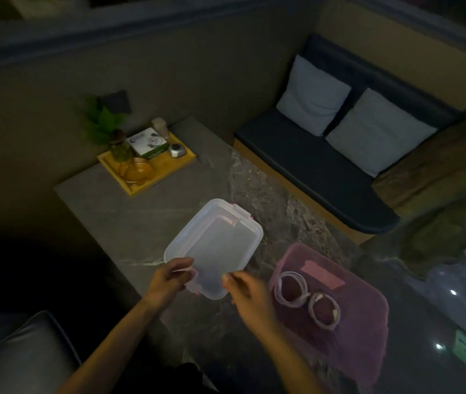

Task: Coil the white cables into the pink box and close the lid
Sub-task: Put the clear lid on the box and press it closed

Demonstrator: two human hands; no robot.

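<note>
A translucent white lid point(217, 245) with pink clips is held above the grey table point(129, 211). My left hand point(170, 280) grips its near left corner. My right hand point(247, 291) holds its near right edge. To the right stands the pink box point(348, 334), open on top. Inside it lie two coiled white cables, one point(291, 288) nearer the back and one point(324, 311) nearer the front, side by side. A pink label point(322, 273) shows on the box's far side.
A yellow wooden tray point(169, 169) at the table's far left carries a potted plant, a white carton, an amber glass dish and small items. A dark bench point(311, 172) with two pale cushions stands beyond the table. A grey seat point(21, 359) is at bottom left.
</note>
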